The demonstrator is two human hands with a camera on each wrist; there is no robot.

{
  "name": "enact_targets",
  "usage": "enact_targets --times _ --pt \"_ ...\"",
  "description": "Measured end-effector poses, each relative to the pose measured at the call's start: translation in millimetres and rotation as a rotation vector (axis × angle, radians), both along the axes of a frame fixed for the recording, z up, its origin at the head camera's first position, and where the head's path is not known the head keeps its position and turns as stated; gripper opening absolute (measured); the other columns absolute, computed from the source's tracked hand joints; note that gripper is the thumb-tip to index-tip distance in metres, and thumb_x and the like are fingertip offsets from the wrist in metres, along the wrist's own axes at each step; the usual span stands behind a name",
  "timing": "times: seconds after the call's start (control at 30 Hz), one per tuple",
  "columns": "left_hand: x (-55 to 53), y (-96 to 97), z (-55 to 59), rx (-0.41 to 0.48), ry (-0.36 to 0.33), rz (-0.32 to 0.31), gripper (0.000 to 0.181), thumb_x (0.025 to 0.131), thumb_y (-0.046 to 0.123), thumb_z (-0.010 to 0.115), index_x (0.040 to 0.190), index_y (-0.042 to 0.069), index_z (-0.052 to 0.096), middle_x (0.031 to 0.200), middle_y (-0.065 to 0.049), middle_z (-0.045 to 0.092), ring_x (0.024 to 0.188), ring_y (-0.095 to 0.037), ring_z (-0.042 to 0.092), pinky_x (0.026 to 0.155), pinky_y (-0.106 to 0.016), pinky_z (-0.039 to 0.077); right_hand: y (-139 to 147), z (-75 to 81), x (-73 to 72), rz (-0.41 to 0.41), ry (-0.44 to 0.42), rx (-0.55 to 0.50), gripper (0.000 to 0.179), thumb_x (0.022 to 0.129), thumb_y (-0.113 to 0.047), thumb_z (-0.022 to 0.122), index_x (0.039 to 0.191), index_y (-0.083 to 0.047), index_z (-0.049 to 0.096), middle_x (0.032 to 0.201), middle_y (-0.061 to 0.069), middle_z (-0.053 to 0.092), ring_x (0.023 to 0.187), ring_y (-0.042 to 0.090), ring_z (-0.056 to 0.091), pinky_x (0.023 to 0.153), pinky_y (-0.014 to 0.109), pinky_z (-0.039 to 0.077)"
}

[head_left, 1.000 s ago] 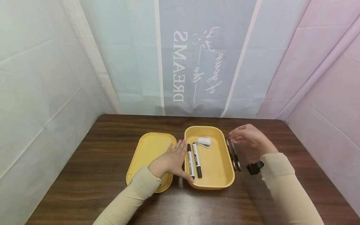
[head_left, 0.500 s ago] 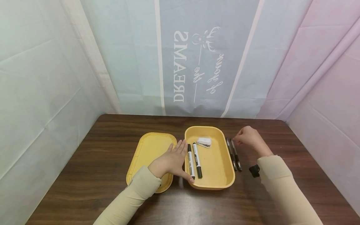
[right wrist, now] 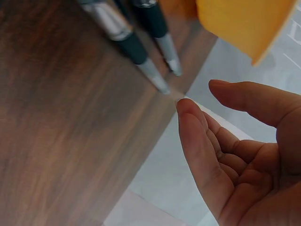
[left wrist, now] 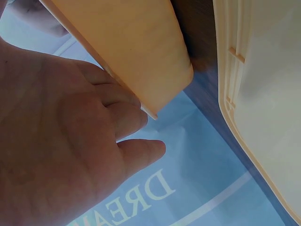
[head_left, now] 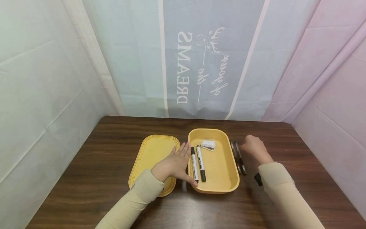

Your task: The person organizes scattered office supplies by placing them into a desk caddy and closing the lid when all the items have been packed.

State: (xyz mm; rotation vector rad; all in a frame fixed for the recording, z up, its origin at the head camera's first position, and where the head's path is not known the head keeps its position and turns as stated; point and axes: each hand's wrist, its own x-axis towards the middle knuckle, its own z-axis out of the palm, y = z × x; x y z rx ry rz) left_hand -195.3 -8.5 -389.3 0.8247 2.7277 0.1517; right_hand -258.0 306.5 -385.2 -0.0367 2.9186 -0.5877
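Note:
My left hand (head_left: 172, 165) spans the left side of an open yellow box (head_left: 220, 168), its fingers straight along the rim and the thumb at the near corner. Inside lie two white markers with black caps, one marker (head_left: 194, 165) against the left wall and another marker (head_left: 201, 163) beside it. A small white object with a metal part (head_left: 208, 145) sits toward the far end. Right of the box, two dark-gripped pens (right wrist: 127, 42) lie side by side on the table. Beside their far ends is my right hand (head_left: 254, 149), thumb and index finger apart (right wrist: 235, 160), holding nothing.
A yellow lid (head_left: 151, 152) lies flat left of the box, partly under my left hand and forearm. The dark wooden table (head_left: 108, 165) meets a printed curtain (head_left: 137, 63) at its back edge. A black wrist camera (head_left: 258, 179) hangs under the right sleeve.
My right hand has drawn slightly toward me and to the right from the pens' far ends, its fingers more curled in the head view. The left hand and box stay put.

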Motion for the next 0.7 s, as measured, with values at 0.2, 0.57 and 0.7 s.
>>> enact_targets --times 0.2,0.57,0.7 --pt "1.0 -0.8 -1.5 0.012 0.0 -0.001 0.132 0.063 0.076 0.068 0.151 -0.004 0.01 0.158 -0.019 0.002 0.145 -0.028 0.0 0.114 -0.05 0.006 -1.2 -14.6 1.2 0.006 0.021 0.033 0.027 0.073 -0.004 0.05 0.057 -0.016 0.03 0.054 -0.002 0.028 0.048 0.013 0.027 0.046 0.028 0.029" --pt "0.2 -1.1 -2.5 0.015 -0.009 -0.002 0.132 0.063 0.077 0.067 0.151 -0.003 0.01 0.158 -0.018 0.001 0.145 -0.028 0.0 0.114 -0.05 0.006 0.3 -28.4 3.9 0.0 -0.024 0.022 0.024 0.073 -0.002 0.051 0.056 -0.013 0.038 0.049 0.001 0.042 0.045 0.015 0.039 0.046 0.028 0.034" --pt "0.1 -0.9 -2.9 0.01 -0.011 -0.001 0.132 0.063 0.077 0.067 0.151 -0.002 0.009 0.158 -0.017 0.001 0.145 -0.028 0.0 0.115 -0.05 0.006 0.5 -32.2 3.9 -0.002 -0.018 0.021 0.02 0.071 -0.004 0.054 0.056 -0.011 0.042 0.049 0.003 0.049 0.046 0.018 0.046 0.047 0.03 0.037"
